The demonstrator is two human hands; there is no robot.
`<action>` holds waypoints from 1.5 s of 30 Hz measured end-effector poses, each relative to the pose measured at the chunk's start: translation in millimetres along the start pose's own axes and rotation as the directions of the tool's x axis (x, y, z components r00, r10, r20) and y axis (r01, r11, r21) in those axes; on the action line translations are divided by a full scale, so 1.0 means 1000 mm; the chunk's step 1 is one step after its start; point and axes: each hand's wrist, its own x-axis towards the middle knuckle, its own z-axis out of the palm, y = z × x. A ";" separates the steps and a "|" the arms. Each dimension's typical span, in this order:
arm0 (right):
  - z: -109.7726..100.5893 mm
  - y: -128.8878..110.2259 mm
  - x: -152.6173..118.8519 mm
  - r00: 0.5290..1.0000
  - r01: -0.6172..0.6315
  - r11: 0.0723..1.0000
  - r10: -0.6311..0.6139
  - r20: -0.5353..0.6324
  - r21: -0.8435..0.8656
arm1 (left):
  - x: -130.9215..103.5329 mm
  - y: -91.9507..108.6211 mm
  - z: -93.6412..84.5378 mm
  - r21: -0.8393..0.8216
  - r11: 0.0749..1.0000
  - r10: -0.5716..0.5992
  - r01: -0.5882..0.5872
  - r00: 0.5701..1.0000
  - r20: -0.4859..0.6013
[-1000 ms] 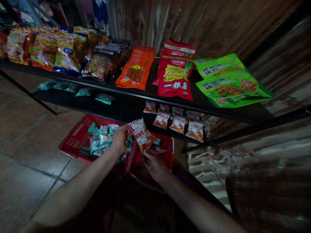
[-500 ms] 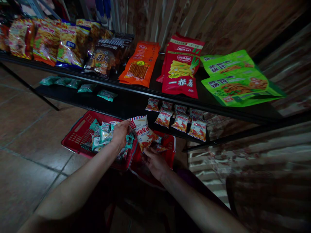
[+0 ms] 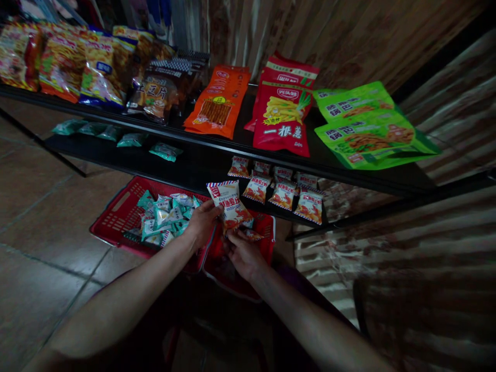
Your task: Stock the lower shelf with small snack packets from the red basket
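A small white and orange snack packet (image 3: pixel 229 205) is held upright between both hands, above the right red basket (image 3: pixel 267 253). My left hand (image 3: pixel 203 223) pinches its left edge. The fingers of my right hand (image 3: pixel 244 253) are closed on its bottom edge. In the left red basket (image 3: pixel 112 219) lie several green and white packets (image 3: pixel 165 214). Behind the held packet, similar orange and white packets (image 3: pixel 282 194) stand in rows on the lower shelf.
Several green packets (image 3: pixel 110 133) lie on the left of the lower black shelf (image 3: pixel 194 168). The upper shelf bears orange bags (image 3: pixel 219 103), red bags (image 3: pixel 282 111), green bags (image 3: pixel 372 129) and noodle-like snack bags (image 3: pixel 103 70). Wavy curtain (image 3: pixel 329 258) hangs at right.
My left hand has slid from the packet's top left corner down to its left side. The right hand still grips the bottom. The view has shifted slightly.
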 end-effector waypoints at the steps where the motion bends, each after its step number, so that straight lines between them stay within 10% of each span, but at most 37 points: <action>1: 0.000 0.000 0.000 1.000 0.002 1.000 -0.002 -0.001 -0.006 | 0.000 -0.001 0.001 -0.003 1.000 0.006 -0.006 1.000 -0.013; 19: 0.000 -0.005 -0.009 1.000 0.005 0.996 -0.004 0.011 -0.085 | 0.000 -0.001 -0.002 0.048 0.998 -0.030 0.034 0.995 -0.092; 28: 0.004 -0.011 -0.017 0.959 0.282 0.908 -0.269 0.085 -0.311 | 0.012 -0.007 -0.012 -0.078 0.984 -0.170 0.160 0.976 -0.136; 45: -0.002 -0.011 -0.014 0.899 0.438 0.783 -0.376 0.226 -0.441 | 0.009 -0.004 -0.004 -0.096 0.943 -0.324 0.319 0.945 -0.039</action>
